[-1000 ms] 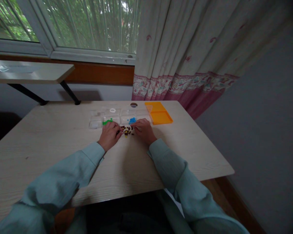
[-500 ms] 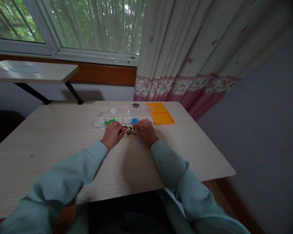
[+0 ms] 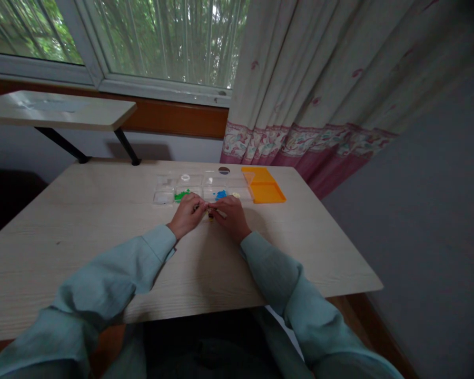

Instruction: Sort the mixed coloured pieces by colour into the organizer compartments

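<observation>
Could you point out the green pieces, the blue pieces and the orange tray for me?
Green pieces (image 3: 181, 196): head view, middle of the small heap.
Blue pieces (image 3: 220, 195): head view, middle of the cluster.
Orange tray (image 3: 268, 193): head view, floor of its nearer section.

Can't make out what's at the fingertips where left hand (image 3: 186, 217) and right hand (image 3: 232, 216) meet; too small, fingers in the way. Brown and yellow bits (image 3: 210, 216) below: mostly covered by the hands, count unreadable. Clear tray (image 3: 163, 198): near edge blocked by both hands, divider lines faint. Green pieces (image 3: 181, 195) and blue pieces (image 3: 220, 195): too tiny for individual shapes. Pale pieces (image 3: 236, 195) by right knuckles: blurry, can't ID. Raised shelf (image 3: 98, 118) runs out of view at left; flat item on it is washed out. Curtain (image 3: 300, 79) and window (image 3: 174, 42) cut off up top.
</observation>
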A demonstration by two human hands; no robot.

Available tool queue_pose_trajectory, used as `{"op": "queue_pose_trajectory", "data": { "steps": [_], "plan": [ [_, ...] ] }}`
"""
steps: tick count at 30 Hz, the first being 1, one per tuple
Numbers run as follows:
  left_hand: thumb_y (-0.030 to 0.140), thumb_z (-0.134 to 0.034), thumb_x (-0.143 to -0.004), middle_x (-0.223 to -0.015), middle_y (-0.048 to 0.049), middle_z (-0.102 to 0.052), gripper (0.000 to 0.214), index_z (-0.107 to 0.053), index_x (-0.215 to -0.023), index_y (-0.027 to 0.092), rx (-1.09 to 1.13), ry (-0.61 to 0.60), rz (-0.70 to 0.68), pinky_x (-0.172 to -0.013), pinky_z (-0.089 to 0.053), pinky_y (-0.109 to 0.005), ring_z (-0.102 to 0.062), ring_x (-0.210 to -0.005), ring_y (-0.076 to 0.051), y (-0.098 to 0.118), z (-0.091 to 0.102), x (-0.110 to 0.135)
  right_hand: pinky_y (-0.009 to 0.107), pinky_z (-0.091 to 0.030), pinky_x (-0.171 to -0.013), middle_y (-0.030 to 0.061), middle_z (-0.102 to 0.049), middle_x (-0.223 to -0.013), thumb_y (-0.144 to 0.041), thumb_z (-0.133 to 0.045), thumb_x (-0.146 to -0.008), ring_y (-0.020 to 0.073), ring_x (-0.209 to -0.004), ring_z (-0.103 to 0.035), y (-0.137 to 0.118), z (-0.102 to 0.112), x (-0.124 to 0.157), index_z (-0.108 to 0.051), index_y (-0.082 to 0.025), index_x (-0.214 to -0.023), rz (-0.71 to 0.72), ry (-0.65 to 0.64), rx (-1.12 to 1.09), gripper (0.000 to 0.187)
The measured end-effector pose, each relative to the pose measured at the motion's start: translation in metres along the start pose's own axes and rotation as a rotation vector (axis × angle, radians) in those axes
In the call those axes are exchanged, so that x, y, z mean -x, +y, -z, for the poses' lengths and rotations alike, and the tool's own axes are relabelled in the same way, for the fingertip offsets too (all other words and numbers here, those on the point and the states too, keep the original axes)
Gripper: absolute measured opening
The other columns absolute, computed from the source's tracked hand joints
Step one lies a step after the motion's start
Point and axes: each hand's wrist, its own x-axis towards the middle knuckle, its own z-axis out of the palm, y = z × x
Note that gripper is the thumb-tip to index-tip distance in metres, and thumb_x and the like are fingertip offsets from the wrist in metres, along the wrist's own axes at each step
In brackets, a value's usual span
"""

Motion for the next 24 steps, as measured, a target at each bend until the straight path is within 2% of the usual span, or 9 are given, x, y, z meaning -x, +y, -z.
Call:
{"op": "queue_pose_trajectory", "data": {
  "steps": [9,17,20,24],
  "plan": [
    [0.035,-0.048,-0.095,-0.079,-0.0047,-0.058,0.029,-0.061,-0.075,0.02,0.093,0.051,0.004,-0.081,-0.043,-0.035,-0.054,-0.083,-0.019,0.002,0.001,0.0,0.035,-0.038,-0.081,0.0024,-0.071,-0.084,-0.035,-0.059,-0.092,0.0182,-0.085,-0.059,-0.008,-0.006,0.002,-0.074,-0.027,-0.09,0.047,0.153,0.028,0.018],
    [0.038,-0.047,-0.096,-0.078,-0.0054,-0.059,0.033,-0.066,-0.075,0.02,0.055,0.062,0.017,-0.081,-0.043,-0.035,-0.054,-0.083,-0.019,0.001,0.0,0.002,0.035,-0.038,-0.081,0.0036,-0.071,-0.083,-0.032,-0.059,-0.092,0.0184,-0.084,-0.059,-0.014,-0.009,0.002,-0.074,-0.023,-0.085,0.029,0.139,0.054,0.019],
    [0.037,-0.045,-0.097,-0.081,-0.0054,-0.059,0.034,-0.069,-0.079,0.021,0.045,0.067,0.014,-0.083,-0.043,-0.035,-0.054,-0.085,-0.019,0.001,0.002,0.003,0.035,-0.037,-0.081,0.0029,-0.072,-0.085,-0.032,-0.059,-0.092,0.0185,-0.086,-0.059,-0.005,-0.004,0.0,-0.074,-0.024,-0.089,-0.019,0.13,0.057,0.017],
    [0.036,-0.045,-0.098,-0.083,-0.0052,-0.06,0.034,-0.072,-0.082,0.021,0.003,0.079,0.031,-0.086,-0.041,-0.037,-0.054,-0.088,-0.019,-0.004,0.005,0.004,0.035,-0.035,-0.082,0.003,-0.071,-0.087,-0.034,-0.058,-0.093,0.0194,-0.088,-0.056,0.027,0.008,-0.001,-0.074,-0.025,-0.089,-0.164,0.208,0.103,0.019]
  ]
}}
